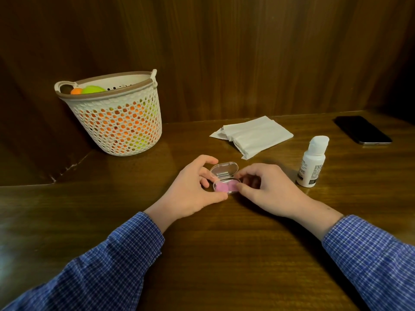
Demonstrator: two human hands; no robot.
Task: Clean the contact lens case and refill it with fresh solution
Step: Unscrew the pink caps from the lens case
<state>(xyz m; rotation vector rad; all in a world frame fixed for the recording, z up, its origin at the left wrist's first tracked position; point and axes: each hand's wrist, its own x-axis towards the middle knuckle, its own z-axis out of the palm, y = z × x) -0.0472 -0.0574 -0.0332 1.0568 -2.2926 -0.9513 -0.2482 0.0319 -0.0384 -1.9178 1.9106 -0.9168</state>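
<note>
A small clear contact lens case (225, 184) with pink wells sits on the wooden table, its hinged lid (224, 169) standing open. My left hand (195, 189) grips the case's left end, thumb at the front edge and fingers curled behind the lid. My right hand (267, 187) pinches the case's right end with thumb and forefinger. A white solution bottle (312, 163) with a closed cap stands upright to the right of my right hand. A stack of white tissues (252, 135) lies behind the case.
A perforated white basket (116, 122) holding orange and green balls stands at the back left. A black phone (362, 130) lies flat at the far right. Dark wooden panels wall the table at the back and left.
</note>
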